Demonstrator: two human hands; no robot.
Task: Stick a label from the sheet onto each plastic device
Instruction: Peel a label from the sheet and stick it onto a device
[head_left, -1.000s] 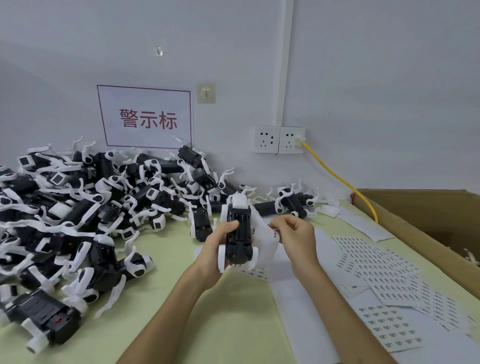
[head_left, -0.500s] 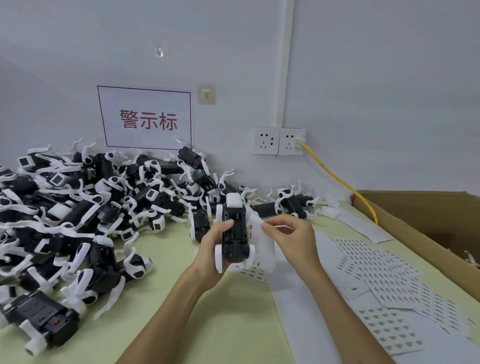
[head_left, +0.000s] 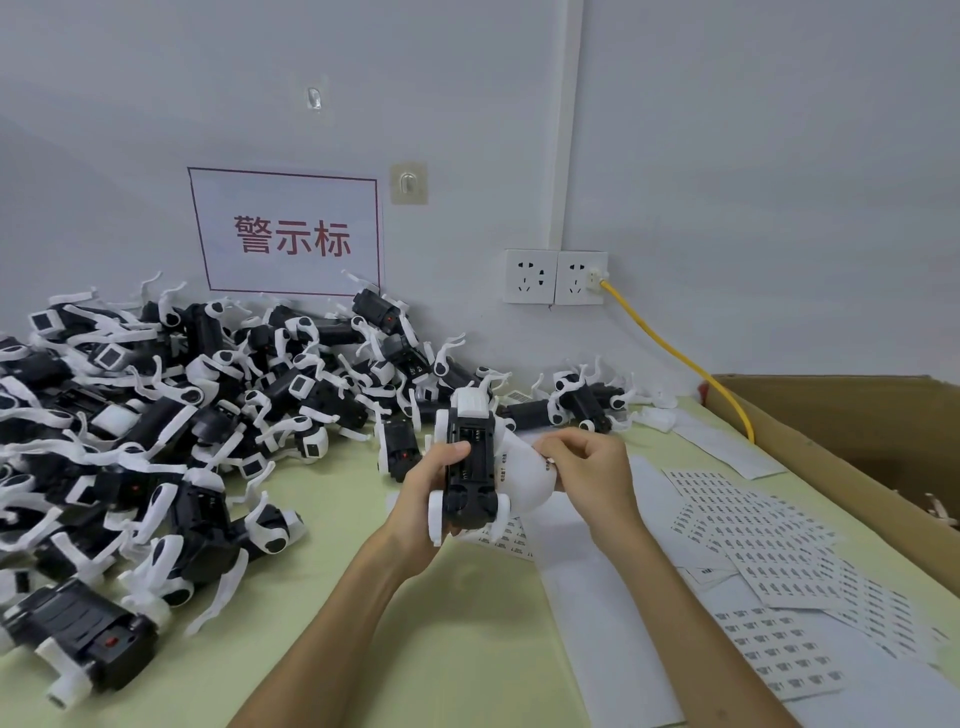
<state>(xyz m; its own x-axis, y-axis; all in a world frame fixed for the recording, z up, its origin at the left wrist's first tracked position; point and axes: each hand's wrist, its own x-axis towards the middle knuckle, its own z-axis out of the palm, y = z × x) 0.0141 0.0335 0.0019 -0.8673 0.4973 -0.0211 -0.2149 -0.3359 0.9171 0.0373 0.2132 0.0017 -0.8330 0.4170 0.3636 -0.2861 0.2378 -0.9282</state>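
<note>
Over the desk middle, left hand grips the black-and-white device, thumb on its black top; right hand has fingers curled, pinching the white shell on its right side. Right of the arms, label sheets spread up to the cardboard box at the right edge. Far left, device pile reaches the wall. Bare desk strip near, between pile and sheets
</note>
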